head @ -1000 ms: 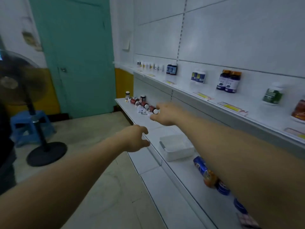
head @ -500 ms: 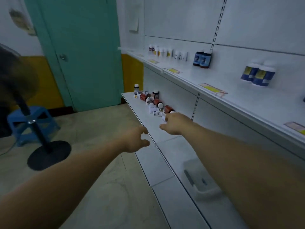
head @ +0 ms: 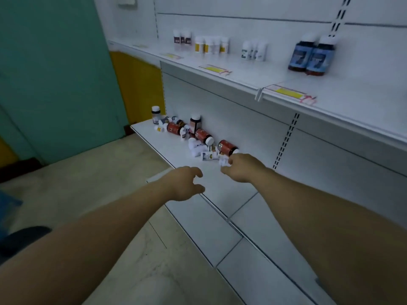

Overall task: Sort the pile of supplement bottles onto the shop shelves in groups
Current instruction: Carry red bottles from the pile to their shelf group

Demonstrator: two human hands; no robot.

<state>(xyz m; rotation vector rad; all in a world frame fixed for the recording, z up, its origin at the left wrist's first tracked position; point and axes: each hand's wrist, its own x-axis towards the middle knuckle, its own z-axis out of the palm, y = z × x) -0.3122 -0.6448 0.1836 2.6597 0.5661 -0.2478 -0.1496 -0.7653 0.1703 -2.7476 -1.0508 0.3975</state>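
The pile of supplement bottles (head: 198, 137) lies at the far end of the lower shelf (head: 220, 194): red-brown bottles with white caps on their sides, small white ones, two standing. My right hand (head: 242, 169) is at the pile's near end, fingers curled round a small white bottle (head: 224, 162). My left hand (head: 186, 183) hovers over the shelf's front edge, fingers loosely spread, holding nothing. On the upper shelf (head: 275, 84) stand groups: dark-labelled white bottles (head: 181, 39), yellow-labelled ones (head: 211, 46), plain white ones (head: 254, 50), two blue-labelled dark bottles (head: 311, 57).
Yellow price tags (head: 288, 92) sit along the upper shelf's front edge. A teal door (head: 55, 73) and a yellow wall strip (head: 136, 84) stand beyond the shelves. The tiled floor (head: 88, 183) lies to the left, with a dark fan base (head: 22, 236) at the lower left.
The view has moved closer to the pile and turned right. My right hand stays at the pile's near end, and my left hand has come up beside it over the shelf edge.
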